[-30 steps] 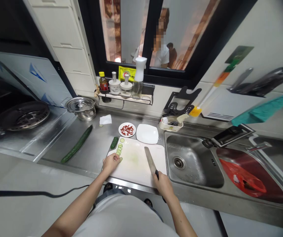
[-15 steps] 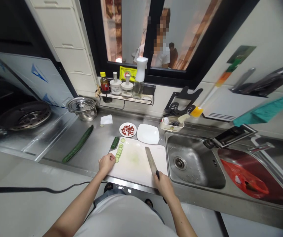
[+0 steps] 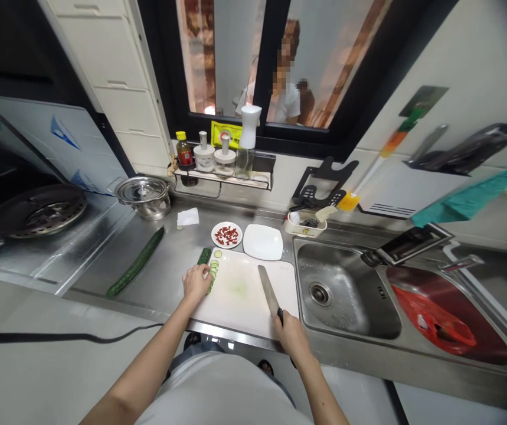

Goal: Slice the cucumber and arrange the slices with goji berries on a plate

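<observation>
My right hand (image 3: 294,337) is closed round the black handle of a kitchen knife (image 3: 268,289), whose blade lies over the right part of a white cutting board (image 3: 248,313). At the board's left edge, my left hand (image 3: 197,281) has its fingers bent together on a row of cucumber slices (image 3: 214,265), covering part of the row. A single slice lies at the far end of the row. Just beyond my left hand rests a short piece of cucumber (image 3: 204,255). A whole long cucumber (image 3: 136,262) lies on the steel counter further left.
Behind the board stand a small plate of red pieces (image 3: 226,235) and a white square plate (image 3: 262,242). A lidded steel pot (image 3: 144,198) and a white paper (image 3: 187,216) are back left. The sink (image 3: 346,289) adjoins the board's right side; a red bag (image 3: 434,319) lies beyond.
My left hand has moved away from me along the row, from the near end up to its middle, over the slices. My right hand and the knife have stayed nearly still.
</observation>
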{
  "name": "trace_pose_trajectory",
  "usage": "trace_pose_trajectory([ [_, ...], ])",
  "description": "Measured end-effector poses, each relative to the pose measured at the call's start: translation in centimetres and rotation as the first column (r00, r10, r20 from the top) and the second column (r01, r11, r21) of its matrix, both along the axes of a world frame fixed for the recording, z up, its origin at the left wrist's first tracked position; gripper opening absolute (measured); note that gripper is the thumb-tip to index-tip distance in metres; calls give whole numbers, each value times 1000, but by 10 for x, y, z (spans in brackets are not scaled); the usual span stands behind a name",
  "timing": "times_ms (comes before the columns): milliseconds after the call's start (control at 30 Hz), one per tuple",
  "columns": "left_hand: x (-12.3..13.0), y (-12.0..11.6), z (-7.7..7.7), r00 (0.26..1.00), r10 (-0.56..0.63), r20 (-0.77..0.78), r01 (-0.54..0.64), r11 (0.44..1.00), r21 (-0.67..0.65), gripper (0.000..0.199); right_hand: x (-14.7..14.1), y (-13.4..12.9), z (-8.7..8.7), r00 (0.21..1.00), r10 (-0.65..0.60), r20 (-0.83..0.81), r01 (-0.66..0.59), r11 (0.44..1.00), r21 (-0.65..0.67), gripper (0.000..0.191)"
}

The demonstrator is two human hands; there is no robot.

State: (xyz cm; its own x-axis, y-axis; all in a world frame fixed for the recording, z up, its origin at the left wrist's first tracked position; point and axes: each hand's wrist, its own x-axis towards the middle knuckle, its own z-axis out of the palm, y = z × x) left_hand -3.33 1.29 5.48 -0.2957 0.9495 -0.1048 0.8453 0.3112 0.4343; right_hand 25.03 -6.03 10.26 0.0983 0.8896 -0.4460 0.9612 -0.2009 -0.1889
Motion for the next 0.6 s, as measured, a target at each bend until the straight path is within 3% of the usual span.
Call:
trace_pose_trajectory([
  [167,12,31,10,986,-90,-143,95,995,34,32,-2,0,2,1000,-13,8,13,1000,-18,35],
  [333,21,60,18,948,-218,-232,220,975,-16,30,-1,-2,-1,1000,-20,-4,20,1000,-10,35],
  [600,24,85,6,909,-321,-266,307,947,-92,34,-3,-3,2,998,-62,-33,62,998,-14,34],
])
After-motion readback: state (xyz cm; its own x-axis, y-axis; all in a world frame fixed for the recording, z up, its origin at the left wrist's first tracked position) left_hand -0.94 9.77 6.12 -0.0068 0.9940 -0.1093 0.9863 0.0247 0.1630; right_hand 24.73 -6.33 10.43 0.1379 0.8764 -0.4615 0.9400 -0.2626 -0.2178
